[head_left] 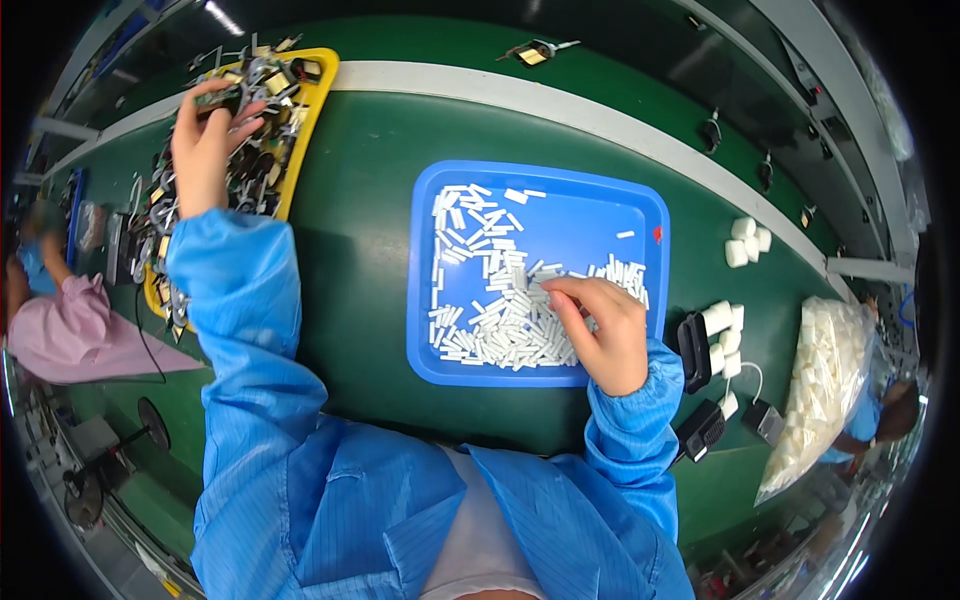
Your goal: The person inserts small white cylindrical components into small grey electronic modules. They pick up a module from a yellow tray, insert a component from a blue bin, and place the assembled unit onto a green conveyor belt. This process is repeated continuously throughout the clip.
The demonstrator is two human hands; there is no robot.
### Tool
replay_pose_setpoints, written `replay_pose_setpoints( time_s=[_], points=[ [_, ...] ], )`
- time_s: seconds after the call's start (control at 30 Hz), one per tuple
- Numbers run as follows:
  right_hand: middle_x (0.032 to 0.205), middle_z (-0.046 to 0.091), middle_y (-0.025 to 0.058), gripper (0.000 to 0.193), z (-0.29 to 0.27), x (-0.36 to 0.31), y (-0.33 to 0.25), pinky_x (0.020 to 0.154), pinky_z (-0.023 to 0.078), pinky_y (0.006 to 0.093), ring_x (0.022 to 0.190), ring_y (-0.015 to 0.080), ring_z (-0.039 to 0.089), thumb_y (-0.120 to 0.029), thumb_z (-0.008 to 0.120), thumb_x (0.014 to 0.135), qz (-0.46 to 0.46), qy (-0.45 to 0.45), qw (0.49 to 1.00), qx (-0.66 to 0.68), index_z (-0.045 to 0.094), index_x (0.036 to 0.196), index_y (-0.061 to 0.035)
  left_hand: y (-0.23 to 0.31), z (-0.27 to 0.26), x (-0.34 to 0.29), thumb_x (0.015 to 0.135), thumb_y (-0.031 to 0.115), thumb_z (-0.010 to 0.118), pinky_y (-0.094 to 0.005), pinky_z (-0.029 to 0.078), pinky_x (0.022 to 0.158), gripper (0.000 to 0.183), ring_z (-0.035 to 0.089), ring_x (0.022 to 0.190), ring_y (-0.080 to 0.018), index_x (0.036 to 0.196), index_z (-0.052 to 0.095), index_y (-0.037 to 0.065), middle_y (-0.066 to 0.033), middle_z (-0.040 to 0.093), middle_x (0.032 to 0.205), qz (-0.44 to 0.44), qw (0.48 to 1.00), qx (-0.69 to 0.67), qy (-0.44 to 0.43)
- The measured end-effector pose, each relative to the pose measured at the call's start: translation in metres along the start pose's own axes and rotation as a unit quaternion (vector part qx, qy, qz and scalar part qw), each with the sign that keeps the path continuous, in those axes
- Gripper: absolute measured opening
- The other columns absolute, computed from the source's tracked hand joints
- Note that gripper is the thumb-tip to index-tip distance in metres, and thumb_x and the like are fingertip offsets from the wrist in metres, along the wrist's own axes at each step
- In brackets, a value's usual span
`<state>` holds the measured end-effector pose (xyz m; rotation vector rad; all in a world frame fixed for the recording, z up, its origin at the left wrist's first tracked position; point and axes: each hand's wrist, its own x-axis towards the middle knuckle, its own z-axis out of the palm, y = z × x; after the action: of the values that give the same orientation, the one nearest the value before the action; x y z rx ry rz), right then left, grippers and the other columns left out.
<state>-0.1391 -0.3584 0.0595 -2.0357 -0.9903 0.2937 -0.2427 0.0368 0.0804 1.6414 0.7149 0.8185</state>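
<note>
At the far left, my left hand (203, 150) is over a yellow tray (318, 110) heaped with small coil-like parts (262, 165) that have black bodies, yellow tape and wires. Its fingers are spread and curve down among the parts. I see nothing gripped in them. My right hand (608, 335) hovers at the right side of a blue tray (420, 270) holding many short white tubes (510, 325). Thumb and forefinger are pinched just above the pile. Whatever lies between those fingertips, if anything, is too small to make out.
White cylindrical blocks (737, 252) and black adapter-like devices (692, 352) lie right of the blue tray. Beyond them stands a clear bag (822, 375) of white pieces. A wired part (535, 52) lies behind the pale strip (480, 88). Another person in pink (75, 330) sits at left.
</note>
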Motion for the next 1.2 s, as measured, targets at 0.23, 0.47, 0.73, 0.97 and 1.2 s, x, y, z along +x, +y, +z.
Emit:
replay_pose_setpoints(
  time_s=[0.23, 0.47, 0.73, 0.97, 1.2],
  points=[
    [0.092, 0.063, 0.0105, 0.015, 0.011, 0.040, 0.019, 0.065, 0.051, 0.0351, 0.080, 0.0275, 0.062, -0.002, 0.059, 0.078, -0.082, 0.060, 0.986, -0.132, 0.063, 0.092, -0.0029, 0.025, 0.063, -0.108, 0.086, 0.006, 0.060, -0.0304, 0.054, 0.080, 0.019, 0.062, 0.100, -0.0277, 0.100, 0.049, 0.004, -0.0171, 0.056, 0.112, -0.054, 0.949, -0.238, -0.200],
    [0.090, 0.059, 0.0110, 0.024, 0.034, 0.078, 0.039, 0.065, 0.053, 0.0369, 0.078, 0.0299, 0.060, 0.001, 0.057, 0.070, -0.105, -0.014, 0.959, -0.264, 0.061, 0.094, -0.0023, -0.001, 0.093, -0.137, 0.086, 0.037, 0.064, -0.0173, 0.039, 0.048, 0.038, 0.057, 0.064, -0.0097, 0.097, 0.051, 0.003, -0.0136, 0.064, 0.088, -0.090, 0.947, -0.183, -0.249],
    [0.082, 0.060, 0.0129, 0.019, 0.011, 0.071, 0.021, 0.057, 0.053, 0.0286, 0.067, 0.0229, 0.063, 0.003, 0.063, 0.069, 0.041, -0.025, 0.998, -0.037, 0.065, 0.088, 0.0025, -0.002, 0.097, -0.139, 0.085, 0.001, 0.060, -0.0292, 0.052, 0.075, 0.026, 0.064, 0.095, -0.0252, 0.103, 0.041, 0.004, -0.0203, 0.060, 0.109, -0.221, 0.869, -0.356, -0.263],
    [0.096, 0.062, 0.0135, 0.015, -0.023, 0.048, -0.016, 0.063, 0.055, 0.0237, 0.080, 0.0187, 0.066, 0.005, 0.063, 0.082, 0.126, 0.066, 0.913, 0.383, 0.063, 0.096, 0.0066, 0.009, 0.111, -0.150, 0.071, -0.018, 0.061, -0.0430, 0.048, 0.088, 0.042, 0.060, 0.102, -0.0352, 0.102, 0.042, 0.002, -0.0278, 0.060, 0.105, -0.038, 0.902, -0.316, -0.291],
    [0.096, 0.063, 0.0175, 0.016, -0.025, 0.040, -0.021, 0.071, 0.057, 0.0283, 0.084, 0.0235, 0.067, 0.007, 0.061, 0.082, 0.076, 0.055, 0.914, 0.395, 0.061, 0.098, 0.0086, 0.015, 0.110, -0.153, 0.072, -0.019, 0.058, -0.0438, 0.048, 0.088, 0.038, 0.059, 0.103, -0.0373, 0.100, 0.042, 0.001, -0.0313, 0.058, 0.105, -0.014, 0.904, -0.313, -0.291]
  ],
)
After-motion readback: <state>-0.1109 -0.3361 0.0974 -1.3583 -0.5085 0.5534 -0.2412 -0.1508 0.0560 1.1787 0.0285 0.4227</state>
